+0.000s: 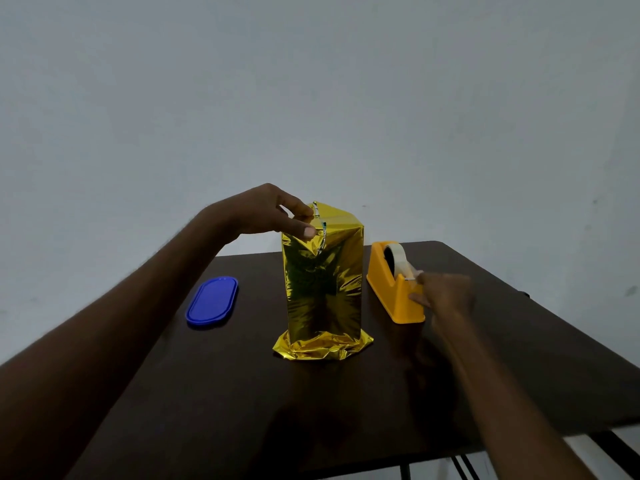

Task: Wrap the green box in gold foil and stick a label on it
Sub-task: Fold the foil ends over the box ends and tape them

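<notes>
Where the dark table [346, 403] meets the pale wall, the scene reads from 9 o'clock to 3 o'clock as follows. At 9 o'clock of the wrapped parcel lies a blue oval lid [212, 302], flat on the tabletop and well apart from everything else. Nothing stands between it and the parcel.

The left hand [266, 213] reaches in from 8 o'clock, its thumb and forefinger pinching the folded foil edge at the parcel's upper left corner; the remaining fingers curl loosely behind.

The green box wrapped in gold foil [323, 282] stands at the table's centre, upright, its long axis vertical from 6 to 12 o'clock. The box itself is fully hidden; only mirror-bright gold foil shows, creased and reflecting dark patches. At the top the foil is folded to a slanted peak, with a thin silvery edge running down from the pinch. At the base, loose foil spreads out crumpled on the tabletop.

At 3 o'clock of the parcel, just beside it, sits an orange tape dispenser [394, 289] carrying a roll of pale tape [398, 258]. The right hand [446, 294] is at the dispenser's near end, motion-blurred; fingertips touch the tape end at the cutter, but whether they pinch it cannot be told.
</notes>
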Available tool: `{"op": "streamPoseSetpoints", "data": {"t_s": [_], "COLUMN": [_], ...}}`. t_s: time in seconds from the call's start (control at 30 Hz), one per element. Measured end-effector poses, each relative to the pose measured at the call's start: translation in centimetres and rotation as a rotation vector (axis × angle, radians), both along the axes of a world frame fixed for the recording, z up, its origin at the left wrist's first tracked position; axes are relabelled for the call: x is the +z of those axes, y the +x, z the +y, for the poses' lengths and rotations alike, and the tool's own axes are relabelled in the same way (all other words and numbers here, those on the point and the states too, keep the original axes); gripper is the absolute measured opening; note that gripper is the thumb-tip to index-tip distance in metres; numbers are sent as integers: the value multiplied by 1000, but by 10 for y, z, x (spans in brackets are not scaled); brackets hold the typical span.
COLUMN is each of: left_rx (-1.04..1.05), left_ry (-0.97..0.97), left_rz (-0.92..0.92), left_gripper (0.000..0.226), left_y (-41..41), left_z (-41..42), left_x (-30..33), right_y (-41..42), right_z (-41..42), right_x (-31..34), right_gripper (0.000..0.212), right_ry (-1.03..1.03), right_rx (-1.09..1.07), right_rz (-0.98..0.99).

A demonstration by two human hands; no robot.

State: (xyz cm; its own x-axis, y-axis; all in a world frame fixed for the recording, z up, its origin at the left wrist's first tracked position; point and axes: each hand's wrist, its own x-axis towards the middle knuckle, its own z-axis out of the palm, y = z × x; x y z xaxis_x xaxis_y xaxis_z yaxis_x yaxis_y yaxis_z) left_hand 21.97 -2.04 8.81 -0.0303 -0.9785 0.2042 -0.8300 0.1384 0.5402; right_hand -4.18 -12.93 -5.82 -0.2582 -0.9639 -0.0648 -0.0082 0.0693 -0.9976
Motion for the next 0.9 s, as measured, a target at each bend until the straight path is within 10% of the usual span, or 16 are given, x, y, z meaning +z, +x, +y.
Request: {"op": "streamPoseSetpoints", "data": {"t_s": [0.9], "left_rx": [-13], "left_ry": [-4], "left_rz": [52], "left_gripper": [46], "left_y": [1], "left_z": [2], "left_x": [-2], "right_y": [19], "right_z": [12], "right_x": [-44], "right_gripper": [26], "right_ry": [131], "right_rx": [-107], "right_rz": [-233]}}
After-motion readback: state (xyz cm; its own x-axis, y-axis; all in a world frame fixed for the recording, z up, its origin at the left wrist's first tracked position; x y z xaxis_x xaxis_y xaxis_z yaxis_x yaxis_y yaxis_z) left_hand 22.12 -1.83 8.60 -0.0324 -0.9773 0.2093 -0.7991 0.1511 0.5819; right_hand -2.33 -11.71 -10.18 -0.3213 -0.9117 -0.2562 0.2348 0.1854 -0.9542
